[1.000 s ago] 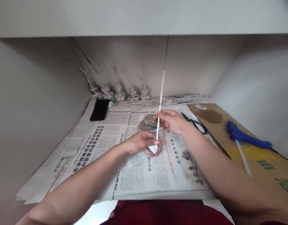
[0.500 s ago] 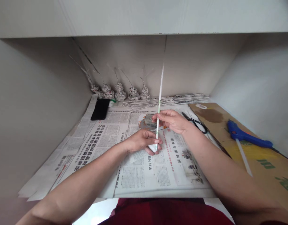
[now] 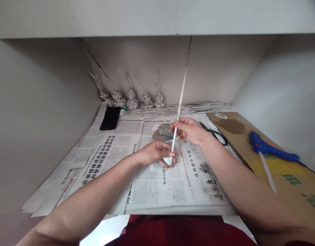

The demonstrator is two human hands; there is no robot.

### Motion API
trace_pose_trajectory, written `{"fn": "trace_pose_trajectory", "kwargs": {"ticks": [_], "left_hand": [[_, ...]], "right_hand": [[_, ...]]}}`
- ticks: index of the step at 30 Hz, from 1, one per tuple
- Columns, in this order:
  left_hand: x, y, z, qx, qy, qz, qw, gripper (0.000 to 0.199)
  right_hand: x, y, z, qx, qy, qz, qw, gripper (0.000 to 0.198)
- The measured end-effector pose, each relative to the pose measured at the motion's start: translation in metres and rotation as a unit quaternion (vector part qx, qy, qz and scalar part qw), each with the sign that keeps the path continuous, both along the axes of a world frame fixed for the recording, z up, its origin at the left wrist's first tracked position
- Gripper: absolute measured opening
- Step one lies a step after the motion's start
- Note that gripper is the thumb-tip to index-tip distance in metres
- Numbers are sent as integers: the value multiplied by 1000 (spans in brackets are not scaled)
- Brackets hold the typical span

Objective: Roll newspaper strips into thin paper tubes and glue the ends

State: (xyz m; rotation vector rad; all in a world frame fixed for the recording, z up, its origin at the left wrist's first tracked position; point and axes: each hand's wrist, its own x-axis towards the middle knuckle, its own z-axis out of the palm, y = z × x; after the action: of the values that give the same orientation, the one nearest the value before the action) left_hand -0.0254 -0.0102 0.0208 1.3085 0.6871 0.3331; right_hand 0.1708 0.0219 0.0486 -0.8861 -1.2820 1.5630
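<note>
A long thin rolled paper stick (image 3: 182, 87) rises from between my hands, its upper end leaning right and reaching up to the shelf edge. My left hand (image 3: 159, 153) is closed around its lower end, where a loose flap of paper (image 3: 168, 160) shows between the fingers. Higher up, my right hand (image 3: 188, 129) pinches the stick between thumb and fingers. Beneath both hands lie newspaper sheets (image 3: 157, 191). Behind the right hand, a grey patch with an orange-and-white edge (image 3: 165, 132) lies on the paper.
Several woven paper gourd shapes (image 3: 147, 101) stand along the back wall beside a bundle of paper sticks (image 3: 190, 108). A black phone (image 3: 110, 118) lies at left. Scissors (image 3: 217, 136) and a blue glue gun (image 3: 272, 150) on cardboard (image 3: 262, 171) are at right. A shelf (image 3: 157, 18) overhangs.
The paper stick's top has tilted to the right. My right hand has shifted slightly up and right with it, while my left hand stays nearly in place.
</note>
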Motion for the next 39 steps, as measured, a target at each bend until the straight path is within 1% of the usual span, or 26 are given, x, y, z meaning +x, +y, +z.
{"fn": "trace_pose_trajectory", "kwargs": {"ticks": [2,3,4,7,9,13,14,15,18,19,20,23,24,25,28,30,33,34,36,39], "left_hand": [[0,1,0,0,-4,0,1000,33],[-1,1,-1,-1,-5,-1,1000,33],[-1,1,-1,-3,-6,-2,1000,33],[-1,1,-1,-6,-4,-4,1000,34],[-1,1,-1,-3,-4,-6,1000,34],[-1,1,0,-3,-3,-7,1000,32],[-1,1,0,-4,-2,-7,1000,31],[-1,1,0,-4,0,-9,1000,31],[-2,1,0,0,1,-10,1000,31],[-2,1,1,1,0,-10,1000,31],[-2,1,1,1,-1,-10,1000,31],[-2,2,1,-1,-3,-9,1000,31],[-2,2,2,-1,-4,-7,1000,31],[-2,2,2,-1,-4,-5,1000,31],[-3,2,4,-2,-11,-8,1000,31],[-4,2,5,-6,-23,-16,1000,32],[-5,2,6,-15,-40,-25,999,32],[-5,2,6,-15,-42,-28,999,32],[-5,2,5,-13,-37,-34,999,32],[-4,1,3,-11,-23,-42,999,32]], "right_hand": [[1,-1,2,2,-7,49,999,26],[2,-1,2,4,-12,59,998,27],[2,-1,2,6,-15,53,998,26],[0,1,1,3,-19,-19,1000,23],[0,1,0,-5,-18,-31,999,25],[2,1,0,2,-11,41,999,28],[1,1,0,7,-13,37,999,28],[1,1,0,13,-16,18,1000,26],[-1,1,1,24,-22,-59,998,23],[-1,1,1,24,-20,-61,998,23],[0,0,2,22,-20,-42,999,23],[5,0,2,15,-22,51,998,26],[6,0,2,15,-23,63,998,26],[7,1,1,15,-23,59,998,24],[9,2,-2,15,-16,12,1000,20],[10,2,-1,13,-14,29,999,22],[12,-1,2,9,-7,91,996,27],[13,-1,2,9,-3,100,995,27],[14,0,1,9,0,91,996,24],[10,4,-4,7,-8,57,998,24]]}}
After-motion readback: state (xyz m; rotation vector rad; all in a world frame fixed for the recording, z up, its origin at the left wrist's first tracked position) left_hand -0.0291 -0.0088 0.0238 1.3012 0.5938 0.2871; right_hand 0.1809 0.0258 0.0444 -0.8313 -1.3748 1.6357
